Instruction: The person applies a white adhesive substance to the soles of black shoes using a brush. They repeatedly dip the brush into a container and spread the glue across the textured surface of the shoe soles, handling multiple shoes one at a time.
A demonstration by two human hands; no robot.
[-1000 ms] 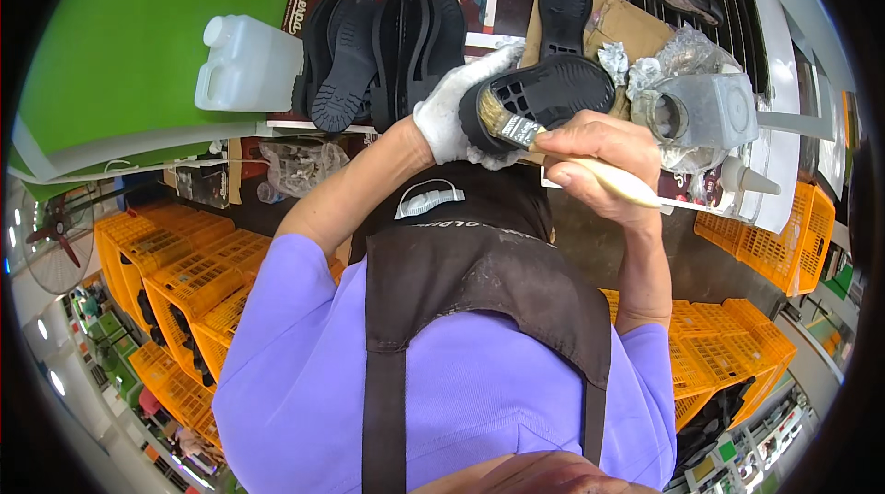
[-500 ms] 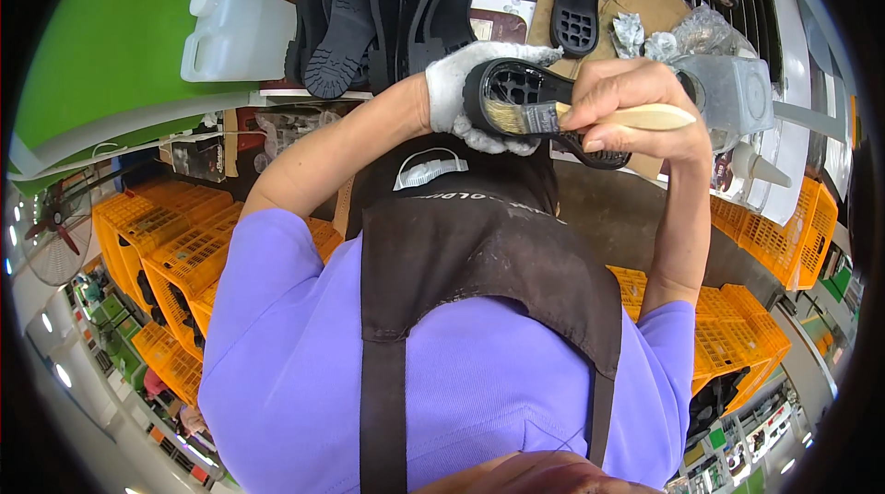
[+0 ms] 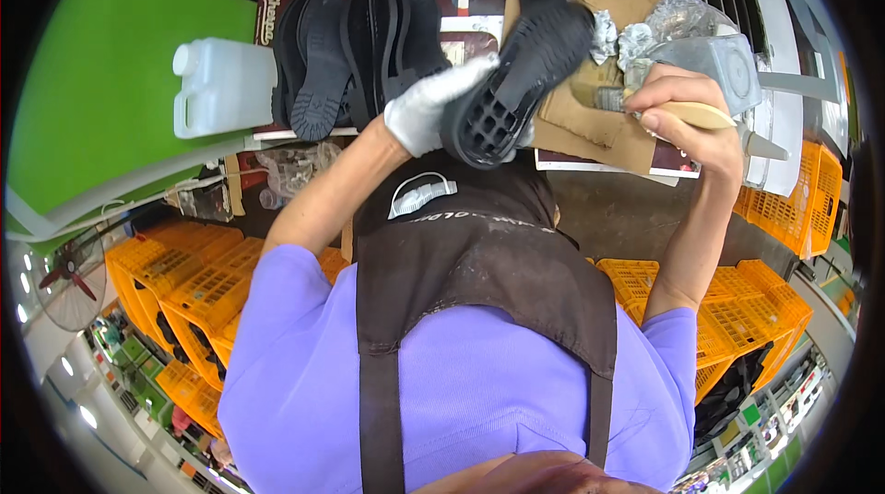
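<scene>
Gloved left hand (image 3: 433, 107) gripping black shoe sole (image 3: 516, 88), tread up, centre. Right hand (image 3: 687, 111) closed round wooden-handled brush (image 3: 645, 105), just right of sole, above cardboard sheet (image 3: 590, 125).

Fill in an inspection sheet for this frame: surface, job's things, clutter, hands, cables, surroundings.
Surface: bench covered with cardboard and printed sheets.
Job's things: black sole, tread toward the camera; brush with a pale wooden handle.
Clutter: row of black soles, white jug, grey tin, crumpled foil.
Hands: left hand, in a white glove, holds the sole; right hand, bare, grips the brush.
Cables: nothing seen.
Surroundings: orange crates, green panel, fan; the person wears a purple shirt and dark apron.
</scene>
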